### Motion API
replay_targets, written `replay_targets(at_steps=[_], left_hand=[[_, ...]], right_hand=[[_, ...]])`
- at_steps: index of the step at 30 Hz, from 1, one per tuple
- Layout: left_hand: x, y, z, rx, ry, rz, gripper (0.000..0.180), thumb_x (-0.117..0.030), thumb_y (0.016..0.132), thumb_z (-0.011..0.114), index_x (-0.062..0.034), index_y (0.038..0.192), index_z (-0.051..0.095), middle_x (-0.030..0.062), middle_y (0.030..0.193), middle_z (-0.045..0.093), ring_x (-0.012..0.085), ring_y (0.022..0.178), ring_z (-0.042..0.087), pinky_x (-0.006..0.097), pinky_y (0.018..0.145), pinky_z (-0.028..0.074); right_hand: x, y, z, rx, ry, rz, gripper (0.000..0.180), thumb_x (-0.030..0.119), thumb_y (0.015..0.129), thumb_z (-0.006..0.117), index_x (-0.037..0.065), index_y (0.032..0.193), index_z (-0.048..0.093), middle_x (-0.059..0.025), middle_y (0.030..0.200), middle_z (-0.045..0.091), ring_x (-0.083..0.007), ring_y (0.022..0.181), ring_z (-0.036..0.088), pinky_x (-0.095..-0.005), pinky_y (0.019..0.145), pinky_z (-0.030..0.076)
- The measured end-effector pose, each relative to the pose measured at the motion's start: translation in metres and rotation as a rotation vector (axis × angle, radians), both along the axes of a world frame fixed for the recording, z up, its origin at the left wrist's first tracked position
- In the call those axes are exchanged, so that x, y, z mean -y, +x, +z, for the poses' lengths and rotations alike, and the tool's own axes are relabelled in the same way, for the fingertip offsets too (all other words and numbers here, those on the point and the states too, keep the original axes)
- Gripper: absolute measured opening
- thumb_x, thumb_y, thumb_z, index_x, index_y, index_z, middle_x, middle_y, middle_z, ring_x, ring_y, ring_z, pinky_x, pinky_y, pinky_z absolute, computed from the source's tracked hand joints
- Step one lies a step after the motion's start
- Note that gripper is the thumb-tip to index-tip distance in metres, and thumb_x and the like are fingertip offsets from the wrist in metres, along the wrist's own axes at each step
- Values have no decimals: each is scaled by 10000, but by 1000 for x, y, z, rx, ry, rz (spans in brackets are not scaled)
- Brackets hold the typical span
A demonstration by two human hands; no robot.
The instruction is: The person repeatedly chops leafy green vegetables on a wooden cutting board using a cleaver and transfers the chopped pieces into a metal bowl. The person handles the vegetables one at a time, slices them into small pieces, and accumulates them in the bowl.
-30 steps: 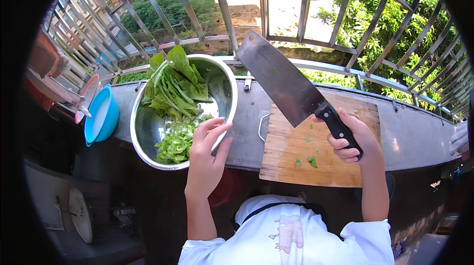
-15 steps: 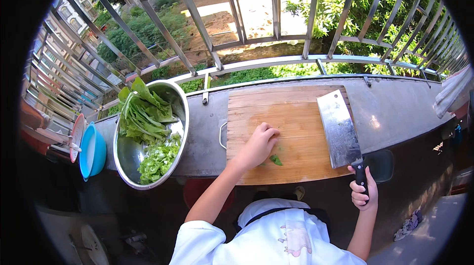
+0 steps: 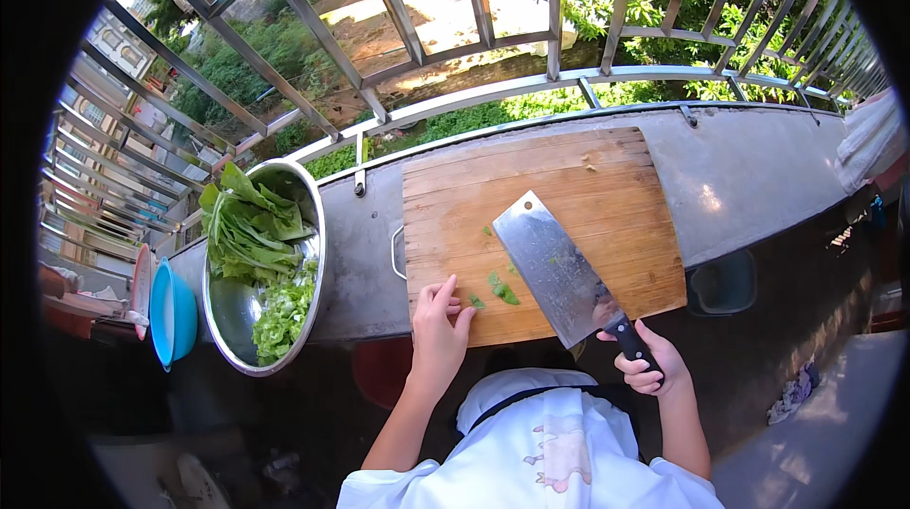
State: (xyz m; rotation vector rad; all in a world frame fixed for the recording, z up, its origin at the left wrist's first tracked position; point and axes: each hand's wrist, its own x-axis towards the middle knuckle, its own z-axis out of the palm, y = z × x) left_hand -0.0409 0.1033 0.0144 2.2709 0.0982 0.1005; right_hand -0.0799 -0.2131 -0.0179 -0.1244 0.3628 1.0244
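Observation:
My right hand (image 3: 656, 362) is wrapped round the black handle of a cleaver (image 3: 559, 272), whose broad steel blade slants up and left over the wooden cutting board (image 3: 464, 196). At the board's near left edge, my left hand (image 3: 441, 324) has its fingers stretched out and the thumb apart, holding nothing. Small green leaf scraps (image 3: 504, 293) lie between that hand and the blade. To the left stands a steel bowl (image 3: 320, 272), with whole lettuce leaves (image 3: 251, 229) in its far part and chopped lettuce (image 3: 284, 319) in its near part.
A metal railing (image 3: 427, 106) runs behind the grey ledge (image 3: 749, 177) under the board. A blue basin (image 3: 172, 315) stands left of the bowl. Below the board's right end is a dark bin (image 3: 722, 283), and a white cloth (image 3: 867, 139) hangs at far right.
The cleaver has swung left from the board's right side toward its middle. My left hand has drawn back to the near left edge, and its fingers have straightened. The view has shifted a little.

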Motion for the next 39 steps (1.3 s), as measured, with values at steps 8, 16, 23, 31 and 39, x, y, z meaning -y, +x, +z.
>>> replay_targets(at_steps=[8, 16, 23, 31, 39], left_hand=[[16, 6, -9, 62, -171, 11, 387, 89, 758, 623, 65, 1136, 542, 138, 958, 551, 179, 787, 612, 261, 686, 541], [14, 3, -9, 212, -418, 34, 294, 100, 775, 613, 31, 1061, 598, 121, 1004, 559, 162, 863, 605, 259, 782, 545], [-11, -7, -2, 295, -189, 116, 243, 55, 746, 660, -4, 979, 631, 115, 944, 605, 208, 832, 616, 289, 734, 513], [-23, -9, 25, 454, -47, 114, 274, 37, 761, 650, -20, 1028, 625, 118, 951, 596, 218, 795, 596, 289, 696, 489], [-71, -32, 64, 481, 275, 270, 593, 142, 626, 485, -103, 1149, 617, 165, 1271, 421, 305, 1075, 438, 371, 878, 398]], right_hand=[[-40, 2, -4, 29, -14, 124, 577, 495, 963, 263, 79, 1357, 336, -4, 578, 388, -42, 352, 318, -183, 302, 252], [-43, 5, -4, 23, -19, 128, 577, 496, 963, 262, 77, 1353, 338, 5, 575, 388, -44, 348, 320, -183, 302, 258], [-45, 5, 5, 23, 4, 104, 582, 494, 963, 264, 64, 1348, 340, 4, 571, 393, -42, 343, 330, -184, 298, 262], [-57, 30, 48, 145, -28, 119, 581, 459, 970, 294, 17, 1347, 323, -19, 577, 396, -40, 353, 351, -180, 303, 280], [-146, 91, 101, 392, -91, 394, 559, 435, 975, 309, 6, 1333, 330, -19, 591, 419, -45, 364, 364, -175, 317, 308]])
